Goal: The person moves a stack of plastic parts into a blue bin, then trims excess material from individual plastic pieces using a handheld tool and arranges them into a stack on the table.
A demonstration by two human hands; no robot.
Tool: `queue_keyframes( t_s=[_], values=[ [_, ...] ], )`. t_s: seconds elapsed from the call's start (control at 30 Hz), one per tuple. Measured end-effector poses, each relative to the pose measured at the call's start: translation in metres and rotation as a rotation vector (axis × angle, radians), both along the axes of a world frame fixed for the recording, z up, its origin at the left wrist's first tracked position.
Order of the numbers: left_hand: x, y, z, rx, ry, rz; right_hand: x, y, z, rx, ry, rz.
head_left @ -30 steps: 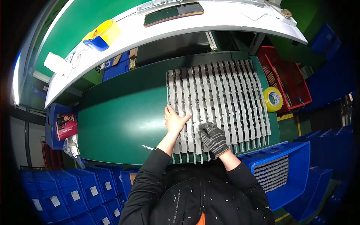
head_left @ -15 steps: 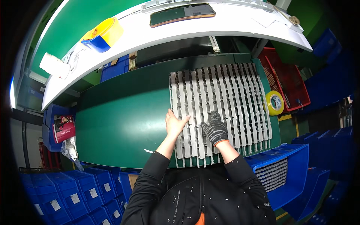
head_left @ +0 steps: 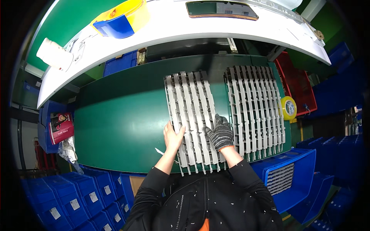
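Note:
A narrow group of pale grey slotted strips (head_left: 191,104), laid side by side, rests on the green tabletop (head_left: 119,115) in front of me. My bare left hand (head_left: 173,137) lies along its left edge, fingers stretched and thumb spread onto the strips. On the group's right edge is my right hand (head_left: 221,133), in a dark grey knitted glove, its fingers spread and pressed against the strips. A gap of green separates this group from a wider group of the same strips (head_left: 256,107) to the right. The undersides of both hands are hidden.
A white shelf (head_left: 165,44) crosses the far side, bearing a phone (head_left: 222,10) and a yellow-and-blue tape dispenser (head_left: 122,21). Yellow tape (head_left: 288,108) and a red bin (head_left: 295,82) stand right. A blue crate (head_left: 304,184) with more strips sits lower right; a small white piece (head_left: 159,151) lies near my left wrist.
The strips were one continuous block; now the left group stands apart from the right one, moved left with both hands at its sides. The view has shifted slightly.

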State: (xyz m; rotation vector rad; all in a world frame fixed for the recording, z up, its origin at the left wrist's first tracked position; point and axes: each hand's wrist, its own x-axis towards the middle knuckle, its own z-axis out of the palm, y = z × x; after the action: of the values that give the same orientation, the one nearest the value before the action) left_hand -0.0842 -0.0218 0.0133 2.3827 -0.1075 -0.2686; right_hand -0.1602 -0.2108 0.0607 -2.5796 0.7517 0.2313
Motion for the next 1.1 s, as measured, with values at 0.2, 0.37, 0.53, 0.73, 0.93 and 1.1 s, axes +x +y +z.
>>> queue_keyframes(
  t_s=[0.2,0.37,0.53,0.73,0.93,1.1],
  values=[
    [-0.010,0.002,-0.004,-0.077,-0.032,0.027,0.000,0.015,-0.014,0.175,-0.043,-0.066],
    [0.009,-0.006,0.037,-0.199,-0.126,-0.015,0.009,0.010,0.014,0.183,-0.088,-0.131],
    [0.013,0.001,0.005,-0.235,-0.084,-0.016,0.010,0.019,0.011,0.139,-0.083,-0.102],
    [-0.004,-0.017,0.035,-0.307,-0.054,-0.077,-0.013,-0.001,-0.007,0.179,-0.226,-0.194],
    [-0.028,-0.056,0.092,-0.446,-0.028,-0.242,-0.073,-0.028,0.030,0.120,-0.504,-0.328],
    [-0.081,-0.105,0.125,-0.541,0.045,-0.561,-0.162,-0.042,0.075,0.176,-0.673,-0.556]
  ],
)
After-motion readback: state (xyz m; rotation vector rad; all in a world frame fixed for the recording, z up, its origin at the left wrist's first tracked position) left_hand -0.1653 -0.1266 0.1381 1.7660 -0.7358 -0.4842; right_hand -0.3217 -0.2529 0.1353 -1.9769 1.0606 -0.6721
